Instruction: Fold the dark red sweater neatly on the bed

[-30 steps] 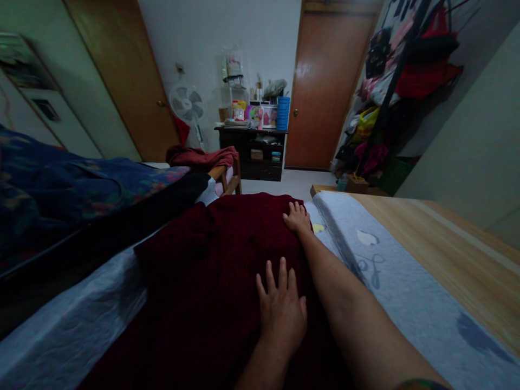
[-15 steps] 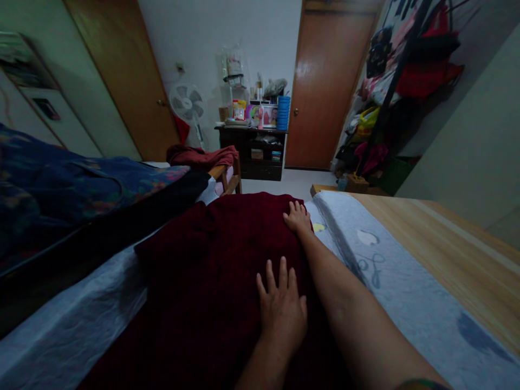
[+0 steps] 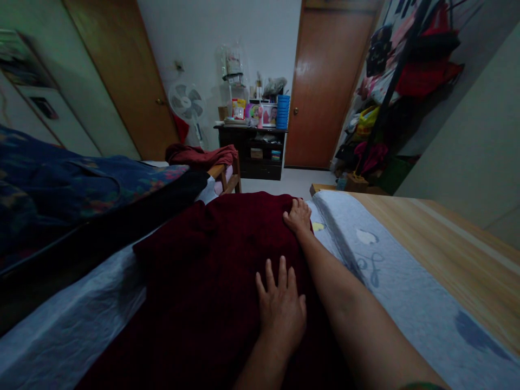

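A dark red garment [image 3: 227,260] lies spread on the bed, over a light grey-blue sheet [image 3: 406,271]. My left hand [image 3: 282,314] rests palm down on its lower right part, fingers spread, holding nothing. Farther off, my right hand [image 3: 298,216] is at the garment's upper right edge, its fingers bent together over the cloth and the thumb to the left. The fingertips' grip on the fabric is partly hidden.
Blue floral cloth [image 3: 93,184] and black cloth lie at the left. Beyond the bed are a wooden chair with reddish cloth [image 3: 203,156], a fan [image 3: 187,103] and a dark cabinet [image 3: 247,151]. A wooden board [image 3: 439,233] borders the right side.
The fingers of my right hand have curled in at the garment's edge, where they were more spread before. My left hand stays nearly in place.
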### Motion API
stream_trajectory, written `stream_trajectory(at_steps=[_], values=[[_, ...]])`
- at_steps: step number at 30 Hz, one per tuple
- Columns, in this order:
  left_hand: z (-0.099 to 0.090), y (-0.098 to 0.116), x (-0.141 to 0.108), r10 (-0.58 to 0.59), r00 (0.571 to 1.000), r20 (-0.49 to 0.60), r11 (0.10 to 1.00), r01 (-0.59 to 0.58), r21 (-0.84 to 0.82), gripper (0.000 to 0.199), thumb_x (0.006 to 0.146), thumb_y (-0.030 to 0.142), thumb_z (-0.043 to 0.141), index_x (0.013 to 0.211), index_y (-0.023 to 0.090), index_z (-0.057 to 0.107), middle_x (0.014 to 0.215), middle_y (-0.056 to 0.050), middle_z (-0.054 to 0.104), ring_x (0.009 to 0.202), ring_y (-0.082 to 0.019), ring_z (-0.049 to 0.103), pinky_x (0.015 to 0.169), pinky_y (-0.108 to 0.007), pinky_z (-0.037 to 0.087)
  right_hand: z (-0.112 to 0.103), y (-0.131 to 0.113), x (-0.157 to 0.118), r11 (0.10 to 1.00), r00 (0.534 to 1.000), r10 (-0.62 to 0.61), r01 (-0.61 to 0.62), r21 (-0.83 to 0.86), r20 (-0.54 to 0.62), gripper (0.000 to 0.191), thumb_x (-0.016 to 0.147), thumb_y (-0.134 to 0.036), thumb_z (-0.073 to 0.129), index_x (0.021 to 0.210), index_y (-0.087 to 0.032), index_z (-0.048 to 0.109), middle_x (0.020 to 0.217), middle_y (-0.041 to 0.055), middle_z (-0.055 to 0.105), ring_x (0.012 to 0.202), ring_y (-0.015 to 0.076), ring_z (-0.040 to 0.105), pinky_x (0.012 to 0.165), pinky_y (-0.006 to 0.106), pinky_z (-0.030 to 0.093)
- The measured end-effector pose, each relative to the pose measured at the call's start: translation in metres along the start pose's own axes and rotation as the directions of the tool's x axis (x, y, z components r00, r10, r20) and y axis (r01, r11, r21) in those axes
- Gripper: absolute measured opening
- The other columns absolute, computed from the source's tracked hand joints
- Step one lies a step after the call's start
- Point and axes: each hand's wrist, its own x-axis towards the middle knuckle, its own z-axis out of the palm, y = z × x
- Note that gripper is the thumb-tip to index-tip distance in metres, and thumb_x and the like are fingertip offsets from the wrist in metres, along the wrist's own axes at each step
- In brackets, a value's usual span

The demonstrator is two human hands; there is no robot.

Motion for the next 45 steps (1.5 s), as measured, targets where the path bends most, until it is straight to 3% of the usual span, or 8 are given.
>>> stream_trajectory(at_steps=[3, 7, 21, 30, 33, 40, 45], values=[[0.0, 0.0, 0.0, -0.002, 1.0, -0.005, 1.0, 0.002, -0.005, 0.059, 0.088, 0.047, 0.046, 0.142, 0.024, 0.045, 0.158, -0.003, 0.021, 0.144, -0.039, 0.014, 0.113, -0.064, 0.018, -0.004, -0.001, -0.001, 1.0, 1.0, 0.011, -0.012, -0.026, -0.023, 0.044, 0.086, -0.037, 0.043, 0.122, -0.015, 0.052, 0.13, 0.0174, 0.047, 0.119, 0.0324, 0.04, 0.101, 0.045, 0.029], [0.002, 0.0, -0.001, 0.003, 1.0, -0.023, 1.0, -0.003, -0.014, 0.058, 0.089, 0.047, 0.045, 0.142, 0.023, 0.045, 0.158, -0.003, 0.021, 0.144, -0.038, 0.014, 0.112, -0.064, 0.018, -0.005, 0.0, 0.0, 0.999, 1.0, -0.015, 0.016, -0.046, 0.023, 0.037, 0.087, -0.034, 0.042, 0.115, -0.016, 0.057, 0.119, 0.0162, 0.053, 0.111, 0.0303, 0.045, 0.093, 0.041, 0.036], [0.001, -0.001, -0.001, -0.001, 0.999, -0.037, 1.0, 0.0, -0.031, 0.059, 0.088, 0.049, 0.048, 0.141, 0.024, 0.047, 0.158, -0.003, 0.022, 0.144, -0.039, 0.014, 0.112, -0.064, 0.018, -0.006, 0.001, 0.003, 0.998, 0.989, -0.004, 0.013, -0.062, 0.149, 0.038, 0.089, -0.032, 0.041, 0.119, -0.017, 0.059, 0.122, 0.0148, 0.055, 0.116, 0.0294, 0.047, 0.094, 0.039, 0.039], [0.0, 0.0, -0.001, -0.003, 1.0, -0.018, 0.999, 0.003, -0.042, 0.06, 0.087, 0.048, 0.05, 0.141, 0.024, 0.046, 0.158, -0.004, 0.022, 0.144, -0.039, 0.013, 0.113, -0.064, 0.017, -0.009, 0.006, 0.019, 0.999, 0.943, -0.037, 0.042, -0.008, 0.331, 0.045, 0.087, -0.04, 0.049, 0.117, -0.01, 0.061, 0.12, 0.0185, 0.061, 0.113, 0.0269, 0.056, 0.097, 0.034, 0.04], [-0.001, 0.0, -0.001, -0.003, 1.0, -0.017, 0.999, 0.002, -0.052, 0.06, 0.087, 0.048, 0.049, 0.141, 0.023, 0.046, 0.158, -0.004, 0.022, 0.144, -0.039, 0.013, 0.113, -0.064, 0.016, -0.004, 0.008, 0.013, 0.998, 0.933, -0.055, 0.047, 0.032, 0.357, 0.05, 0.088, -0.042, 0.049, 0.124, -0.009, 0.056, 0.127, 0.0177, 0.059, 0.12, 0.026, 0.053, 0.1, 0.033, 0.038], [0.002, 0.0, 0.001, -0.01, 1.0, 0.012, 0.997, 0.011, -0.077, 0.061, 0.087, 0.047, 0.048, 0.142, 0.023, 0.044, 0.159, -0.004, 0.019, 0.144, -0.04, 0.011, 0.112, -0.065, 0.013, 0.007, 0.015, -0.005, 0.99, 0.934, -0.082, 0.036, 0.138, 0.347, 0.065, 0.091, -0.047, 0.045, 0.141, -0.007, 0.039, 0.151, 0.0188, 0.034, 0.14, 0.0284, 0.03, 0.111, 0.041, 0.026], [0.005, -0.001, 0.001, -0.013, 1.0, 0.002, 0.996, 0.013, -0.083, 0.061, 0.086, 0.047, 0.047, 0.142, 0.023, 0.044, 0.159, -0.004, 0.019, 0.144, -0.04, 0.009, 0.112, -0.066, 0.012, 0.003, 0.02, -0.006, 0.974, 0.951, -0.072, 0.002, 0.225, 0.3, 0.063, 0.09, -0.045, 0.045, 0.142, -0.009, 0.038, 0.15, 0.0157, 0.037, 0.14, 0.0247, 0.031, 0.112, 0.037, 0.026]])
